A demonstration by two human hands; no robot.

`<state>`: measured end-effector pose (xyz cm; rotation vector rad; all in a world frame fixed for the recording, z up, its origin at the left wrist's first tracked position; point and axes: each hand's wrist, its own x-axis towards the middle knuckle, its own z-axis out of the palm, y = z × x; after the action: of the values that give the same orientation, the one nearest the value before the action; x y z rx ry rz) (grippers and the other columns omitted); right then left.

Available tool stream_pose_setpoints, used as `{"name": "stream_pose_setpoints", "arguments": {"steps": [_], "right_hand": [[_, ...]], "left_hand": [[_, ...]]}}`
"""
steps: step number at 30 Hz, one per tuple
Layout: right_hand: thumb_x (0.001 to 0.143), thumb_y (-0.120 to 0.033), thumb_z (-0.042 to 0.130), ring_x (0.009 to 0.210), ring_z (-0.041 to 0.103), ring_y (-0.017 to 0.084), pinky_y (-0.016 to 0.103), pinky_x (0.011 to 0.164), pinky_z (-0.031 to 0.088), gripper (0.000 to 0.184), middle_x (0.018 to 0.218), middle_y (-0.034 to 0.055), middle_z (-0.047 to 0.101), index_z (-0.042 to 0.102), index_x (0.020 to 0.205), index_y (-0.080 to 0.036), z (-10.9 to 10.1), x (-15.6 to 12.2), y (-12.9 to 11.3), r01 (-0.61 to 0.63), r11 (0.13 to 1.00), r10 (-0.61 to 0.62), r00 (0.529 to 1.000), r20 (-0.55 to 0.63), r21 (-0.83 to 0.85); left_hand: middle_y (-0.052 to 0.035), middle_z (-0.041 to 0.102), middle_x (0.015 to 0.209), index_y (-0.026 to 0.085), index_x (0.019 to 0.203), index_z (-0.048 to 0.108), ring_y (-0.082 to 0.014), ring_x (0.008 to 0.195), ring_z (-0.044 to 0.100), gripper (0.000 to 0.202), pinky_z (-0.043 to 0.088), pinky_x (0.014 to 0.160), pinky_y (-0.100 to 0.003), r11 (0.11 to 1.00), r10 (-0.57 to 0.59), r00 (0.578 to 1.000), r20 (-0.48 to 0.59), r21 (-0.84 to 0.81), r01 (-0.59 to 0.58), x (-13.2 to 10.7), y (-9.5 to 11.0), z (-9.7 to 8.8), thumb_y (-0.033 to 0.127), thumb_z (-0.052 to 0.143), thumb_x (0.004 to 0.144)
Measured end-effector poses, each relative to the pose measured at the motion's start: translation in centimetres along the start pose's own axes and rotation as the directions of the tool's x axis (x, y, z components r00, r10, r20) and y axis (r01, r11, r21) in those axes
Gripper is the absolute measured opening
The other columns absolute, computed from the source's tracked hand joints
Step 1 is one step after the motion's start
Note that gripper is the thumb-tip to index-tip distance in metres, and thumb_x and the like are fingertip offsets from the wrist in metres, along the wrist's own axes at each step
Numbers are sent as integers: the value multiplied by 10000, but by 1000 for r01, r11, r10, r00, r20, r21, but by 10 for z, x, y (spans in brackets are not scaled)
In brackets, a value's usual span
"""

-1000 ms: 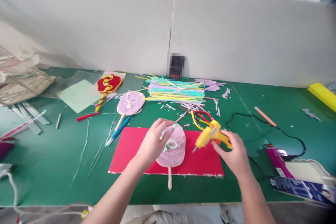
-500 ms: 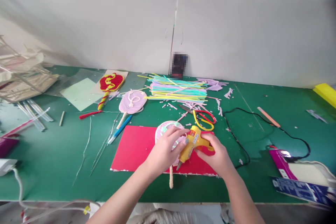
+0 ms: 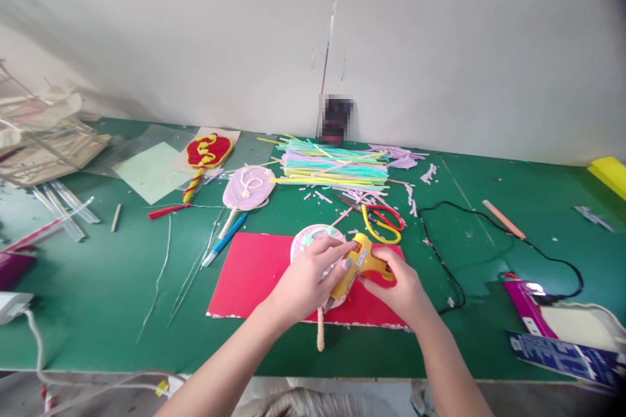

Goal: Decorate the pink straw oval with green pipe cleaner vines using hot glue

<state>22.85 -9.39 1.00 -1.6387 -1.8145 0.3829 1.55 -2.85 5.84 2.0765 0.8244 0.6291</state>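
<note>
A yellow hot glue gun is tilted over a round fan, its nozzle pointing down towards the fan's handle end. My right hand is closed around the gun's grip. My left hand lies over the fan, with its fingers closed against the gun's body. Much of the pink-and-mint fan is hidden by that hand; its beige handle sticks out below. Under the fan is a red board with a chipped front edge.
Scissors lie behind the board, near a bundle of coloured stems. A pink fan, a blue pen and a red-yellow fan lie left. On the right are a black cable and a purple-and-white box.
The glue gun's nozzle has shifted slightly left over the fan, with both hands staying on the gun. The whole view has moved a little.
</note>
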Motion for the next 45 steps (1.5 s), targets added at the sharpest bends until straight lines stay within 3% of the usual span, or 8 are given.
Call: {"name": "stream_pose_setpoints", "arguments": {"steps": [11, 15, 19, 24, 30, 36, 45], "right_hand": [[771, -395, 618, 915, 663, 220, 330, 762, 555, 332, 1028, 76, 669, 546, 1045, -221, 4, 1, -4, 3, 1000, -2, 999, 37, -9], [792, -447, 599, 815, 675, 205, 291, 675, 546, 384, 962, 82, 676, 510, 1068, -195, 5, 0, -7, -76, 994, 76, 997, -4, -75], [766, -541, 602, 689, 666, 205, 269, 538, 503, 440, 870, 65, 677, 505, 1017, -193, 9, 2, -6, -182, 960, 157, 979, -128, -212], [813, -542, 530, 786, 662, 231, 268, 515, 478, 445, 927, 99, 649, 511, 1050, -165, 23, 12, -10, -209, 902, 131, 966, -223, -379], [874, -443, 483, 787, 654, 212, 255, 492, 463, 381, 1010, 132, 623, 564, 1081, -132, 43, 22, -21, -154, 837, 68, 981, -181, -525], [883, -319, 483, 769, 662, 200, 246, 486, 470, 305, 1005, 120, 626, 588, 1094, -125, 51, 21, -21, -134, 826, 63, 987, -146, -548], [892, -294, 439, 815, 661, 221, 266, 531, 494, 314, 1040, 135, 619, 580, 1132, -149, 53, 21, -18, -129, 858, 64, 987, -146, -497]], "left_hand": [[-77, 600, 1175, 215, 1188, 594, -188, 1107, 543, 333, 428, 967, -312, 997, 12, 1000, -6, -72, -12, 1, -4, -9, 274, 353, 966], [-59, 625, 1101, 220, 1103, 632, -170, 1021, 583, 282, 455, 884, -271, 994, -69, 990, -119, -92, 59, -5, -25, -25, 263, 404, 943], [-46, 657, 935, 207, 930, 668, -178, 853, 611, 226, 478, 744, -273, 942, -324, 911, -255, 0, 335, -16, -55, -36, 316, 477, 878], [-24, 666, 846, 202, 854, 647, -183, 787, 606, 167, 463, 712, -290, 839, -508, 802, -316, 31, 544, -29, -67, -15, 315, 531, 815], [-4, 657, 860, 207, 818, 621, -157, 768, 599, 92, 445, 693, -265, 825, -543, 782, -306, -23, 564, -30, -61, 7, 234, 534, 801], [5, 643, 803, 207, 805, 619, -152, 725, 588, 75, 429, 653, -254, 816, -560, 774, -296, -35, 577, -28, -64, 5, 226, 548, 791], [11, 637, 787, 209, 812, 613, -146, 716, 585, 82, 429, 645, -247, 821, -557, 779, -287, -52, 568, -31, -62, 5, 229, 534, 800]]}}
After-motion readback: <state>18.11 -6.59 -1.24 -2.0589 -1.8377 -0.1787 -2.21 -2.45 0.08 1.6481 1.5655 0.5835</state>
